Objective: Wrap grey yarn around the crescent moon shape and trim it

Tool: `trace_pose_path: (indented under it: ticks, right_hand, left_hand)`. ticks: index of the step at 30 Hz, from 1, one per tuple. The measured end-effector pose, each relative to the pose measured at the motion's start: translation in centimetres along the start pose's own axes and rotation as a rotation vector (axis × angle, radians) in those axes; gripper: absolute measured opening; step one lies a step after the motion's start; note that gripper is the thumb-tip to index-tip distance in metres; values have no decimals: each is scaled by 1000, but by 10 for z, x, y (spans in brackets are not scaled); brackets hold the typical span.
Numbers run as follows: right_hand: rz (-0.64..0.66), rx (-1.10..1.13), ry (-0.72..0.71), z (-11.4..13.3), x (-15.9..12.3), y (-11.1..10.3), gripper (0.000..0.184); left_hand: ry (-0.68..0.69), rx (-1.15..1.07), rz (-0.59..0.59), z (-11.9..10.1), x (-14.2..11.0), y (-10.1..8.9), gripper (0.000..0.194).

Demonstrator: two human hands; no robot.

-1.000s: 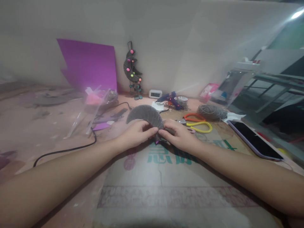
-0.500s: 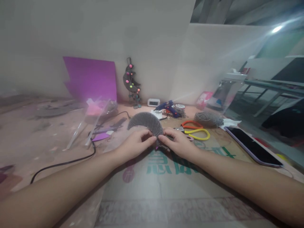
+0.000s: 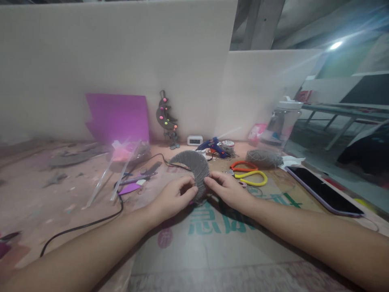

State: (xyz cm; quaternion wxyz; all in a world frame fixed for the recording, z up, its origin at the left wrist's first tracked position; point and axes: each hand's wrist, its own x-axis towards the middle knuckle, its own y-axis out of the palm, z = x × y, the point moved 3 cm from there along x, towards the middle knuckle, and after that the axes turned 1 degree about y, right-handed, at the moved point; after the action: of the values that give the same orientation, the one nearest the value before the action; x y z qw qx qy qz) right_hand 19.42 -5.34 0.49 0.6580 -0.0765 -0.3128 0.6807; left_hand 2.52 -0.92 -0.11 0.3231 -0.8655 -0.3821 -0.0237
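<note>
A crescent moon shape wrapped in grey yarn is held between my two hands, over a printed cardboard sheet. My left hand pinches its inner edge, thumb on the front. On the opposite, outer edge, my right hand has its thumb and fingers closed on the moon. The fingers behind the moon are partly hidden. Just right of my right hand lie pliers with one orange and one yellow handle.
Behind stand a finished moon ornament with coloured pompoms, a small white clock, a blue glue gun and purple sheets. To the right are a grey yarn ball, a phone and a water bottle. A black cord crosses the left.
The yarn moon has turned so its lower tip shows below my hands. My left hand has shifted slightly down and left along it. The camera view has tilted up a little.
</note>
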Motion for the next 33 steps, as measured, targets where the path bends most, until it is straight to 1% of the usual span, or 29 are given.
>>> trace_pose_path:
  ticks: [4,8,12,15,17,19,20,21,24,25,28,30,32,33]
  right_hand:
    - [-42,146,77,-4,3,-1,36]
    - [-87,323,155,-12,6,-1,39]
    - [-86,428,173,-20,8,2,41]
    - [-55,467,177,-21,8,3,46]
    - [-21,445,154,-17,7,3,48]
    - [51,407,120,-11,4,4,48]
    - [97,389,103,-8,3,5,48]
    - [144,371,89,-5,1,6,49]
    - [266,305,58,0,-2,7,52]
    - [294,294,58,1,-3,7,52]
    - [335,284,62,1,-1,7,51]
    - [335,276,22,2,1,6,51]
    - [341,248,-39,4,2,6,52]
    - [342,235,-52,4,3,6,51]
  left_hand:
    - [-6,-59,-2,-1,-1,0,27]
    - [-29,-140,-68,3,-2,0,23]
    - [-87,-216,-129,9,-1,0,31]
    - [-68,-161,-233,9,1,-7,37]
    - [-43,-89,-282,4,2,-12,35]
    - [-34,-15,-259,-2,2,-13,29]
    - [-13,13,-224,-6,1,-12,28]
    - [4,22,-220,-9,0,-11,27]
    - [38,-62,-279,-16,-5,-8,35]
    - [38,-99,-276,-17,-7,-6,36]
    - [9,-203,-196,-16,-7,-2,29]
    - [-51,-286,-162,-13,-5,-2,23]
    - [-111,-367,-146,-7,-3,-3,24]
    - [-116,-398,-137,-4,-2,-3,25]
